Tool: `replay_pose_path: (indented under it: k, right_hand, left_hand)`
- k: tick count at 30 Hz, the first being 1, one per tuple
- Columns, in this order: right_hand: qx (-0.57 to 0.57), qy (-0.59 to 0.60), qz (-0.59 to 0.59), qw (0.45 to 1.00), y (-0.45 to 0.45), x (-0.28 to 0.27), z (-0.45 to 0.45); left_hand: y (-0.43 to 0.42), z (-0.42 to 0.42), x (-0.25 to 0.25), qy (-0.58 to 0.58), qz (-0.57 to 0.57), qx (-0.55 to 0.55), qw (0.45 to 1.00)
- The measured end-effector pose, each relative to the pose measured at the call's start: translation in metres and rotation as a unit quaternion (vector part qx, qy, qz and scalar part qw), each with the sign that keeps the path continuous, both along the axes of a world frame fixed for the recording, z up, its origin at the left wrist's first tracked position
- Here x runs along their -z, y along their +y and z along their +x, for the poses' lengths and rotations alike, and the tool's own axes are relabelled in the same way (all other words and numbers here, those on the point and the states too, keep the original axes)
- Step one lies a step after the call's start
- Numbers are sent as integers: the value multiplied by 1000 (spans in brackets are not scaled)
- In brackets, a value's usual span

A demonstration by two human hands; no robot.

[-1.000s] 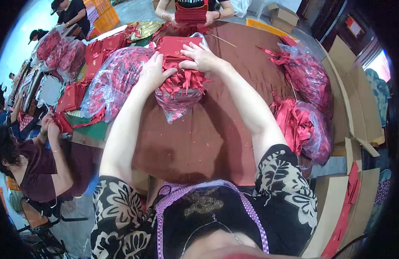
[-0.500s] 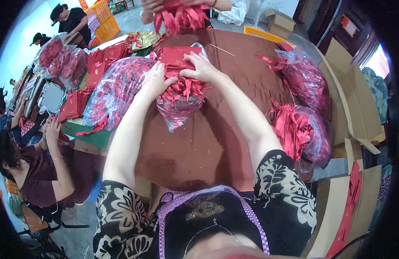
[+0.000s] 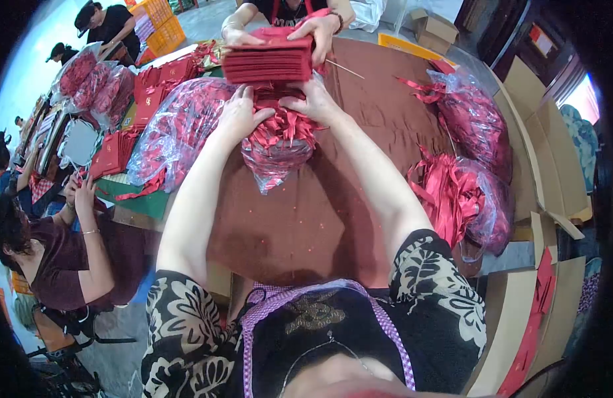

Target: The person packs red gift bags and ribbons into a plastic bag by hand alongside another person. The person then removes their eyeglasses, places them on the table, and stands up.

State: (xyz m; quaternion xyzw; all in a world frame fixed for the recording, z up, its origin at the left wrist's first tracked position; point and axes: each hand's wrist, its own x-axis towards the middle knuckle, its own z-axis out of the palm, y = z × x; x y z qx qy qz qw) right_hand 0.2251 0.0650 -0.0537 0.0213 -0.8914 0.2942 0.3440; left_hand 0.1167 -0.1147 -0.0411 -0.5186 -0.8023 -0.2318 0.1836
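Observation:
My left hand and my right hand press in from either side on a stack of red ribboned pouches. The stack sits in the mouth of a clear plastic bag. Red ribbon ends spill toward me between my thumbs. Right above my fingers, a person across the table grips another thick stack of red pouches in both hands, hiding my fingertips and the far part of my stack.
A large bag of red ribboned goods lies left of my arms. Two more filled bags rest on the right of the brown tabletop. Open cardboard boxes stand beyond. A co-worker sits at left.
The person opposite has brought a stack of pouches down over mine, its ribbons now turned out of sight. My hands stay around the stack in the bag, nearly still.

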Motion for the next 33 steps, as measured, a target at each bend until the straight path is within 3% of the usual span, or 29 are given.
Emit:
replay_pose_path:
  k: [1,2,3,4,6,7,8,10,12,13,15,16,17,20,22,23,24,25,27,29,31,33]
  right_hand:
    - [-23,39,-9,999,0,-1,-1]
    - [-45,79,-19,996,-1,-2,-1]
    - [-58,43,-28,997,-2,-4,3]
    - [-59,42,-29,997,-5,-6,5]
    - [-40,76,3,996,-11,-9,7]
    - [-42,74,1,996,-11,-10,8]
    - [-43,73,1,996,-12,-11,9]
    - [-55,72,31,995,-7,-10,8]
    - [-61,64,23,996,-4,-6,8]
    - [-67,66,8,996,-4,-5,9]
    - [-68,41,-23,997,-1,3,8]
    - [-107,42,-46,992,3,4,7]
    - [-89,35,-6,995,5,4,7]
    - [-63,19,19,998,0,-1,10]
    - [-52,10,9,999,-3,-2,14]
    - [-55,-16,-33,998,-5,-3,15]
    - [-56,-40,-76,995,-7,-3,16]
    - [-53,8,-134,990,-12,1,15]
    - [-40,50,-139,988,-16,3,13]
    - [-25,90,-147,985,-19,4,13]
    - [13,159,-35,987,-22,7,15]
    - [8,147,-73,986,-29,11,20]
  left_hand:
    - [0,1,-3,0,0,0,1000]
    - [-1,1,-7,-79,-60,-8,995]
    - [-1,1,-10,-157,-119,-16,980]
    - [-2,-3,-2,-157,-120,-17,980]
    - [-4,-13,18,-98,55,68,991]
    - [-12,2,2,-250,25,52,967]
    - [-9,-25,32,-168,76,60,981]
    - [-21,-10,19,-379,181,158,894]
    - [-42,-13,-7,-610,228,125,749]
    - [-44,-12,-21,-536,250,-9,806]
    - [-36,-34,-34,-425,275,66,860]
    - [-22,-27,-61,-238,219,88,942]
    - [-9,-31,-69,-83,195,166,963]
    - [28,-35,-77,-62,112,235,964]
    - [44,-30,-79,-62,-85,278,955]
    - [44,-29,-80,-18,-166,238,957]
    - [50,-48,-63,86,-119,288,946]
    - [51,-51,-55,93,-139,253,953]
    - [54,-48,-51,103,-163,223,956]
    - [50,-29,-63,78,-241,110,961]
    - [48,-29,-65,77,-240,153,955]
    - [45,-26,-64,84,-203,194,956]
